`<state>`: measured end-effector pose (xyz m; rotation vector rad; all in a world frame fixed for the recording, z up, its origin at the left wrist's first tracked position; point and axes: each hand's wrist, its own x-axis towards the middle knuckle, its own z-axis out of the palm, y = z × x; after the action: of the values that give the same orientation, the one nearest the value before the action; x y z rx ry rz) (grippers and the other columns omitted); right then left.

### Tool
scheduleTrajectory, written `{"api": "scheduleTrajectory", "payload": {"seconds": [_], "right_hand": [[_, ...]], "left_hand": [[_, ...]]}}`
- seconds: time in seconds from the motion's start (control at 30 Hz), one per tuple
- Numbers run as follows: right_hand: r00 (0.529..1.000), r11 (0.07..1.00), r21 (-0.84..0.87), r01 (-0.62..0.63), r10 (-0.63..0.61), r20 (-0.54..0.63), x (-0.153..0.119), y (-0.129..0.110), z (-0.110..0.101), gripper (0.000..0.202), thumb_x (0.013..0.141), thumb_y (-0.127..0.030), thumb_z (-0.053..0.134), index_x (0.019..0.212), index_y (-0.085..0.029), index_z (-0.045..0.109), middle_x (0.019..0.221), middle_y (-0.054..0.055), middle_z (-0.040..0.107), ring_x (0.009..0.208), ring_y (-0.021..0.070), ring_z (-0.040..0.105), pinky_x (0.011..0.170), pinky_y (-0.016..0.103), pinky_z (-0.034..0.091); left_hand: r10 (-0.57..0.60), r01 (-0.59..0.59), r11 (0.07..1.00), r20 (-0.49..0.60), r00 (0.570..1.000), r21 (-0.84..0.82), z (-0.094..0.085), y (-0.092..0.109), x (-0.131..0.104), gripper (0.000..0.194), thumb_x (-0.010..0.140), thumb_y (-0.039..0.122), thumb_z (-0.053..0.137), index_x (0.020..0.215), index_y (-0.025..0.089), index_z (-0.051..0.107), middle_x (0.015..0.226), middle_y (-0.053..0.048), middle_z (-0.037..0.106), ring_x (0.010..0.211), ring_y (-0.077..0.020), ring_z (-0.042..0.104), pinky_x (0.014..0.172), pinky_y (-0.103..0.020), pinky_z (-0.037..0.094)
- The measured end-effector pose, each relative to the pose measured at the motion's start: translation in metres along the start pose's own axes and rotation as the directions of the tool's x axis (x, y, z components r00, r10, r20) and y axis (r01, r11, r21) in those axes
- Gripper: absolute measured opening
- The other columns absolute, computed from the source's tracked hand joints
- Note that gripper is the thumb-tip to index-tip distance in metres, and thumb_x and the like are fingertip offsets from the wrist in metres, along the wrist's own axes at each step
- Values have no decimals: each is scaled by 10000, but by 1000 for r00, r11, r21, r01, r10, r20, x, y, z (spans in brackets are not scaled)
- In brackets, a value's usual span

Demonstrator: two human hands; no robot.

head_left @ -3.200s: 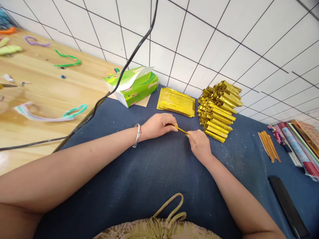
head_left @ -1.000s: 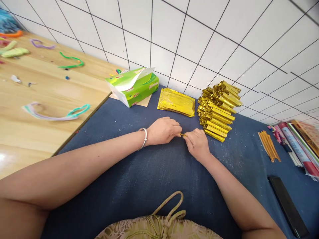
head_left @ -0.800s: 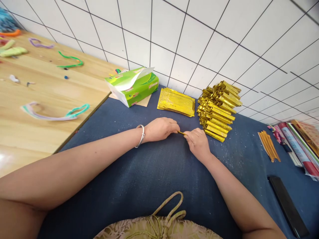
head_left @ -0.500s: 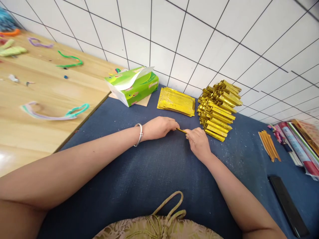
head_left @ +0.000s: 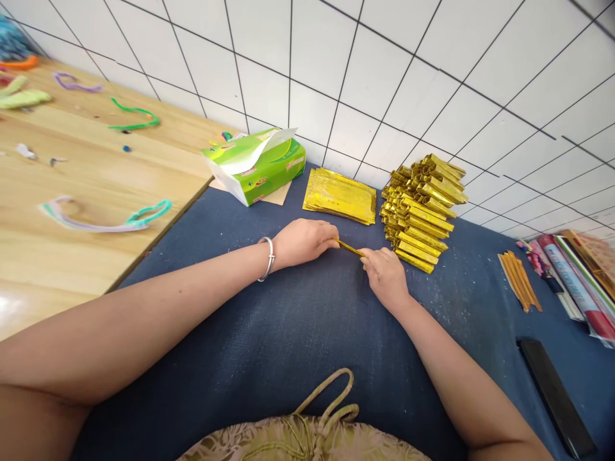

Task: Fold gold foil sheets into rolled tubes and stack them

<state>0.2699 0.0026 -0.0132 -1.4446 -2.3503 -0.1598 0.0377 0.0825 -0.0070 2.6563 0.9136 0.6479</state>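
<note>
Pinching toward opposite ends, the left hand (head_left: 306, 244) and right hand (head_left: 386, 278) hold a gold strip (head_left: 350, 247) near the stacked gold sheets (head_left: 339, 196). Its long axis runs hand to hand, tips too hidden to judge.

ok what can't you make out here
In the head view:
Both ends of the gold strip: covered by the left hand and right hand.
Sheet count in the flat gold stack: upper sheets hide lower ones.
Blue object: blurred, cut by left edge.
Book-like items: cut by right edge.
Print on the green box: too small to read.
</note>
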Motion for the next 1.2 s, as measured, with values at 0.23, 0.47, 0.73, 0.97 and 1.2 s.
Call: {"api": "scheduleTrajectory", "payload": {"seconds": [0.23, 0.47, 0.73, 0.97, 1.2], "right_hand": [[998, 999, 39, -32, 34, -50, -1, 2, 2, 239, 921, -301, 428, 1057, -189, 589, 856, 53, 660, 752, 176, 521, 731, 314, 378], [994, 995, 16, -102, 102, -46, 1, 7, -2, 222, 898, -348, 472, 880, -191, 627, 801, 49, 638, 767, 177, 533, 757, 319, 381], [995, 993, -55, -102, 101, -26, 1, 6, -4, 225, 899, -339, 469, 838, -187, 623, 787, 54, 624, 765, 179, 515, 762, 324, 368], [999, 995, -93, -46, 46, 2, 1, 8, -5, 232, 906, -320, 450, 803, -181, 604, 740, 55, 590, 753, 182, 484, 729, 323, 341], [998, 989, -151, 1, 8, 59, 3, 5, -9, 280, 913, -325, 424, 704, -179, 538, 686, 45, 525, 719, 176, 425, 697, 317, 314]], "left_hand": [[-22, 21, 1000, -27, 999, -19, 2, -10, 0, 237, 876, 380, 483, 852, 177, 603, 792, -7, 622, 784, -125, 594, 732, -217, 421], [35, -37, 998, -49, 998, -52, 2, -17, 0, 197, 893, 299, 460, 907, 172, 610, 851, -19, 626, 820, -122, 589, 769, -220, 438], [7, -13, 998, -96, 995, -62, 0, -21, 0, 180, 860, 329, 521, 868, 195, 640, 879, -20, 618, 854, -134, 584, 777, -234, 448], [64, -65, 998, -89, 994, -4, -5, -19, 0, 153, 856, 292, 528, 804, 180, 618, 828, -9, 600, 813, -125, 574, 735, -225, 438], [125, -123, 992, -71, 990, 32, -10, -14, 2, 163, 860, 244, 503, 742, 160, 577, 775, -11, 572, 750, -120, 554, 708, -232, 429]]}}
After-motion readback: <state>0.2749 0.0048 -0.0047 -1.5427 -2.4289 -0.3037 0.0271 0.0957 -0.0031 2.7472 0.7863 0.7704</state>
